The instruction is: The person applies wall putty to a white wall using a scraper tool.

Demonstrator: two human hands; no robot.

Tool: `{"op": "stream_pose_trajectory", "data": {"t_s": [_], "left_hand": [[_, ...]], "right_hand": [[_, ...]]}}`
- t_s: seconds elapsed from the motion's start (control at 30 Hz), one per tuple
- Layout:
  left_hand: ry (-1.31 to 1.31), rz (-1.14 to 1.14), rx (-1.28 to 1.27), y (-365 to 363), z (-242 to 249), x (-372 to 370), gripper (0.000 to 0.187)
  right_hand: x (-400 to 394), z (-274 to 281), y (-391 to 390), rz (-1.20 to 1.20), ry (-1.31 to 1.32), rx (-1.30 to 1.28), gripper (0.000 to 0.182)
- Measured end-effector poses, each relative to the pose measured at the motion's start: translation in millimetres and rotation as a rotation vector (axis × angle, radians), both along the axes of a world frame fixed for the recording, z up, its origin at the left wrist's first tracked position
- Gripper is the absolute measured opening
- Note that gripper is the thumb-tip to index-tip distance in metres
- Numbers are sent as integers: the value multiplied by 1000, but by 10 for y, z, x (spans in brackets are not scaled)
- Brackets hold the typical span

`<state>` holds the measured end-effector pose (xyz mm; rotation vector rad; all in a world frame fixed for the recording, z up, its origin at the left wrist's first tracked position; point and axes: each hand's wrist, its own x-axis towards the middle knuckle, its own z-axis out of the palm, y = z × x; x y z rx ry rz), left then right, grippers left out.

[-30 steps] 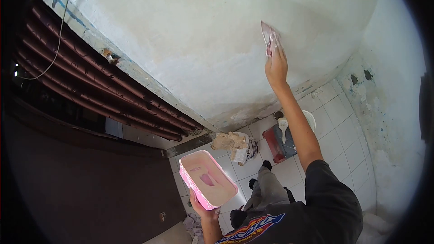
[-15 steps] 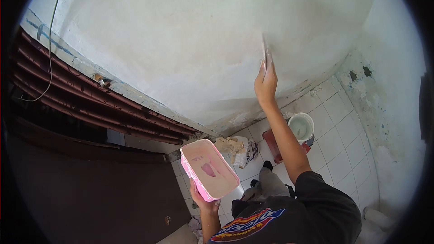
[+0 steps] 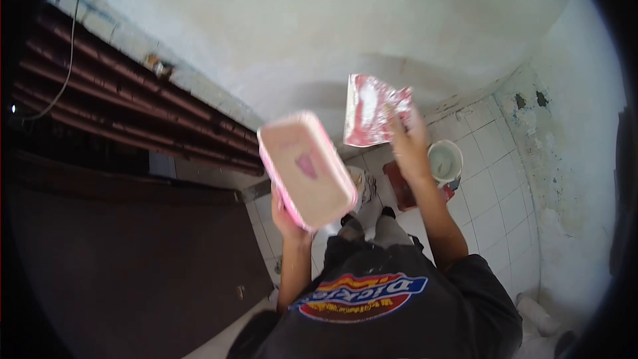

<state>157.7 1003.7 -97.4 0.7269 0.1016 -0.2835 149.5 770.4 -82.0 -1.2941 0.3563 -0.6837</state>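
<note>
My left hand (image 3: 289,219) is closed on the near left side of a pink rectangular tub (image 3: 329,189), whose inside is coated with a pale paste and has a darker pink patch. To the right of the tub, my right hand (image 3: 410,143) grips a flat red scraper (image 3: 379,110) smeared with white paste. The scraper's broad face shows, and it is away from the wall, just beside the tub's upper right edge. My right hand is slightly blurred.
A pale plastered wall (image 3: 266,33) stands ahead. Dark red curtains (image 3: 133,113) hang at left above a dark brown panel (image 3: 133,259). On the tiled floor (image 3: 488,179) are a white bucket (image 3: 444,161), a red container (image 3: 397,186) and a crumpled bag (image 3: 367,186).
My right hand has come down from the wall with the scraper, turning its flat face into view. The tub in my left hand has risen toward the scraper. The view has shifted.
</note>
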Motion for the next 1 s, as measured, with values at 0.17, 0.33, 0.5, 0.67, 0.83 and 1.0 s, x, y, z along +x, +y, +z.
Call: {"op": "stream_pose_trajectory", "data": {"t_s": [0.17, 0.33, 0.5, 0.67, 0.83, 1.0], "left_hand": [[-114, -95, -70, -57, -17, 312, 53], [-140, -201, -128, -40, -220, 349, 54], [-97, -282, -261, -133, -235, 258, 67], [-119, -342, -374, -241, -262, 176, 68], [-117, -293, -311, -414, -384, 61, 65], [-95, -251, -226, -706, -472, -109, 63]], "right_hand": [[-336, 589, 292, -133, 14, -346, 20], [-348, 847, 820, -119, 201, -891, 26], [-240, 773, 1083, -53, 237, -1008, 24], [-263, 706, 1137, 8, 300, -1061, 26], [-336, 625, 973, 87, 374, -1098, 27], [-487, 529, 582, 140, 354, -995, 34]]}}
